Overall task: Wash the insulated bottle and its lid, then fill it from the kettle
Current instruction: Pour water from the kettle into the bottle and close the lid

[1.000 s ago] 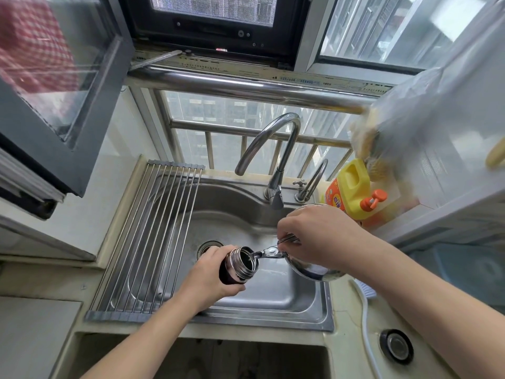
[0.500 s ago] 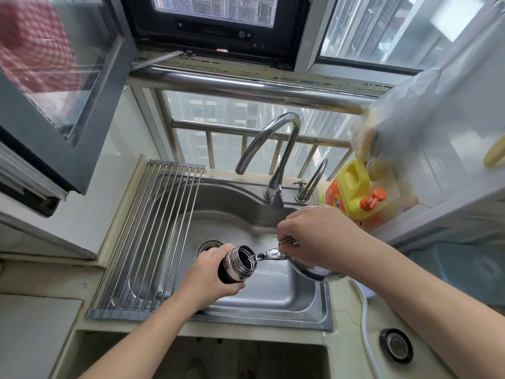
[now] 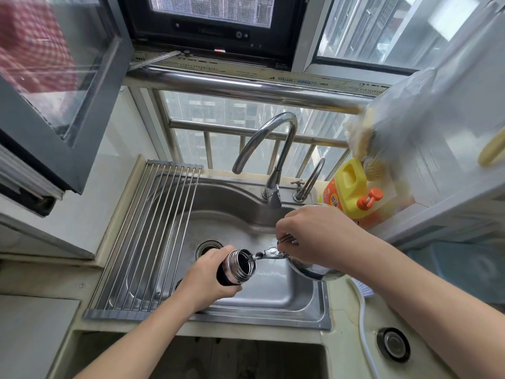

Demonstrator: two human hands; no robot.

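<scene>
Over the steel sink (image 3: 273, 299), my left hand (image 3: 207, 280) grips the dark insulated bottle (image 3: 237, 268), which has a steel threaded neck, an open mouth and a tilt to the right. My right hand (image 3: 314, 236) grips the handle of a shiny steel kettle (image 3: 314, 269), tipped to the left. The kettle's spout (image 3: 259, 255) reaches just into the bottle's mouth. Most of the kettle's body is hidden under my right hand and wrist. The bottle's lid is not in view.
A roll-up steel drying rack (image 3: 153, 236) covers the sink's left part. The curved tap (image 3: 270, 149) and a smaller tap (image 3: 308, 181) stand behind the basin. A yellow detergent jug (image 3: 347, 187) sits at the back right. The drain (image 3: 209, 247) lies beside my left hand.
Both hands hold nearly the same pose. The bottle and kettle spout have shifted only slightly, and the spout stays at the bottle's mouth.
</scene>
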